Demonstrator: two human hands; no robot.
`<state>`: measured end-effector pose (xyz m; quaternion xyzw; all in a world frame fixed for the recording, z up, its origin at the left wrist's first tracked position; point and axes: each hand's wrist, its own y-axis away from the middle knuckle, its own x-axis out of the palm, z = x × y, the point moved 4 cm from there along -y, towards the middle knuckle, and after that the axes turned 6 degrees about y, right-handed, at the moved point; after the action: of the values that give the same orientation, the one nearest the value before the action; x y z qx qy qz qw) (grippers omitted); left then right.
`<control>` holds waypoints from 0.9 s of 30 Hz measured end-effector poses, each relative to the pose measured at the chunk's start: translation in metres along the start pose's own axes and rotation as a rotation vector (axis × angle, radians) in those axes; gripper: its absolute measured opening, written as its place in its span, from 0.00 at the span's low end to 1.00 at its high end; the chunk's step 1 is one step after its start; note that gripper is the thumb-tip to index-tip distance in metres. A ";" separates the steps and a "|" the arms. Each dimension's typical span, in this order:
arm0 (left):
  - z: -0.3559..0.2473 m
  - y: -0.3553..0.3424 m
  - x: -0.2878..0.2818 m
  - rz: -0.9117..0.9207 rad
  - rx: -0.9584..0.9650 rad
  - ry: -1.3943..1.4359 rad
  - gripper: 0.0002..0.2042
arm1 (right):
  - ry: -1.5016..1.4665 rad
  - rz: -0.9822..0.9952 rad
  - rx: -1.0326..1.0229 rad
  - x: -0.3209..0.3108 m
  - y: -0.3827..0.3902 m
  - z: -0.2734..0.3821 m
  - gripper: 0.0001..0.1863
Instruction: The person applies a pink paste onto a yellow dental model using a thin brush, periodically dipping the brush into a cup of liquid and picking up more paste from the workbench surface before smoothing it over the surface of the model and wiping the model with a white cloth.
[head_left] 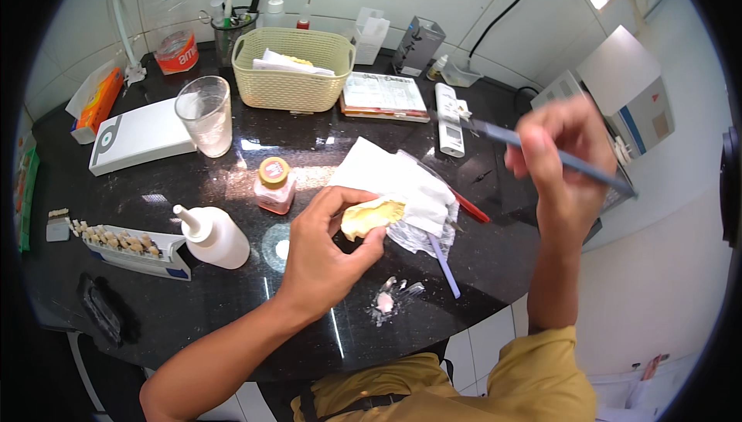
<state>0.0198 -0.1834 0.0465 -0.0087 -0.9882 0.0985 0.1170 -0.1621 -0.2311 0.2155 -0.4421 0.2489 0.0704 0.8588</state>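
My left hand [321, 256] is closed around a pale yellow dental cast [369, 219], with thumb and fingers along its edges. It holds the cast low over the front of the black table, beside a crumpled white tissue [379, 167]. Raised to the right, my right hand [568, 159] grips a slim tool with a grey-blue handle [599, 171]. The tool points left, and motion blurs it. Whitish matter shows near its tip, but the exact tip is hard to make out. On the tabletop below the cast lies a small pinkish-white smear [385, 302].
Near the tissue lie a red-handled tool [473, 209] and a lilac stick [444, 267]. Left stand a small jar [274, 186], a squeeze bottle [216, 240], a glass [209, 120] and a tooth shade guide [124, 244]. Behind are a green basket [294, 90] and a white remote [450, 140].
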 end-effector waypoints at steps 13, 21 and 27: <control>0.000 -0.004 -0.002 0.010 -0.068 -0.105 0.16 | 0.223 0.034 0.563 -0.031 0.172 -0.081 0.08; 0.004 -0.005 -0.002 0.002 -0.034 -0.141 0.16 | 0.332 0.044 0.384 -0.042 0.166 -0.070 0.09; 0.002 -0.004 -0.001 -0.004 -0.054 -0.129 0.16 | 0.341 0.067 0.453 -0.031 0.161 -0.081 0.06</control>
<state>0.0206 -0.1875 0.0450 -0.0035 -0.9960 0.0718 0.0531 -0.2739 -0.1962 0.0747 -0.2358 0.4135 -0.0340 0.8788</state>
